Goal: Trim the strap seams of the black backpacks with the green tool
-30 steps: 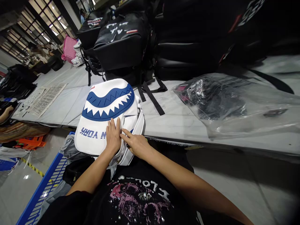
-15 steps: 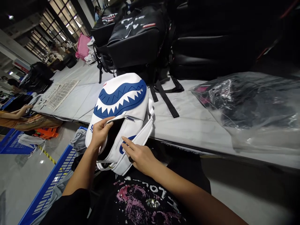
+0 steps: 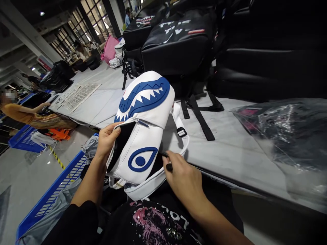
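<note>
A white backpack (image 3: 150, 137) with a blue shark mouth and a blue eye patch leans tilted at the table's front edge. My left hand (image 3: 108, 137) is closed on the rim of its unzipped opening, thumb outside, holding the dark inside exposed. My right hand (image 3: 182, 175) is at the bag's right side, beside the white shoulder strap (image 3: 184, 144) with its black buckle. Its fingers are curled, with something small and dark at the fingertips that I cannot make out. A zipper pull (image 3: 142, 123) lies at the top end of the opening.
Black backpacks (image 3: 176, 51) are piled at the back, their straps (image 3: 201, 117) trailing on the table (image 3: 224, 144). A clear plastic bag (image 3: 283, 136) of dark goods lies right. Blue crates (image 3: 55, 199) stand on the floor at left. A co-worker in an orange top (image 3: 17, 114) is farther left.
My right hand has left the eye patch and moved right, to the strap side, its fingers now curled. The strap stands away from the bag. My left hand keeps its hold; the view has shifted.
</note>
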The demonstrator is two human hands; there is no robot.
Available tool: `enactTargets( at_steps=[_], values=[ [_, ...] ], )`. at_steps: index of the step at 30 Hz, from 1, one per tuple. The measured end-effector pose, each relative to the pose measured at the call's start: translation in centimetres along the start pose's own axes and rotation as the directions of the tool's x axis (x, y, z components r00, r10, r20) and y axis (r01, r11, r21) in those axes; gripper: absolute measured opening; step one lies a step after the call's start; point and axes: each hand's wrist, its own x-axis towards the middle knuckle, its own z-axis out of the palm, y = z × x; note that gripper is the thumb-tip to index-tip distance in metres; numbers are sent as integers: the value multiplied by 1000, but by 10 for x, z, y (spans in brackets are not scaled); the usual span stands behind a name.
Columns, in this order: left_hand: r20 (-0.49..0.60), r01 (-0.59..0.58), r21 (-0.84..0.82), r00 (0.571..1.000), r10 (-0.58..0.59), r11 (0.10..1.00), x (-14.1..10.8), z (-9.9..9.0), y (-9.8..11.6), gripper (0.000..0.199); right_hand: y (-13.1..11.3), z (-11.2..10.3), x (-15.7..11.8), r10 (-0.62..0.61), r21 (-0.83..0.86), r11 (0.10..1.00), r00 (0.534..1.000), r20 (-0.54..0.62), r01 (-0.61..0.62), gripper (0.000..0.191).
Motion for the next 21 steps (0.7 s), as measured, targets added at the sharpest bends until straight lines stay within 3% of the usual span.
enactTargets(
  at_steps=[3, 5, 7, 9, 11, 14, 17, 21],
  values=[
    [10, -12, -20, 1000, 12, 1000, -4, 4, 9, 38, 22, 6, 17, 231, 110, 960, 948, 218, -259, 28],
    [33, 13, -45, 999, -12, 999, -7, 6, 14, 39, 27, 5, 25, 217, 359, 858, 892, 396, -368, 35],
    [53, 76, -97, 996, -71, 992, -9, 5, 17, 41, 20, -3, 27, 128, 573, 718, 884, 451, -396, 39],
    [59, 146, -194, 989, -137, 970, -9, 1, 17, 41, 4, -16, 24, 76, 681, 664, 934, 350, -309, 41],
    [57, 178, -310, 984, -169, 934, -6, -5, 14, 41, -13, -28, 21, 34, 692, 705, 982, 184, -154, 43],
    [74, 203, -401, 979, -189, 893, 1, -13, 4, 38, -34, -37, 23, -99, 653, 756, 993, 59, 37, 48],
    [39, 227, -448, 971, -235, 865, 9, -21, -11, 36, -46, -31, 33, -185, 596, 794, 982, 45, 122, 53],
    [11, 237, -509, 963, -269, 828, 14, -31, -27, 34, -62, -18, 47, -243, 476, 866, 961, 131, 154, 61]
  ],
)
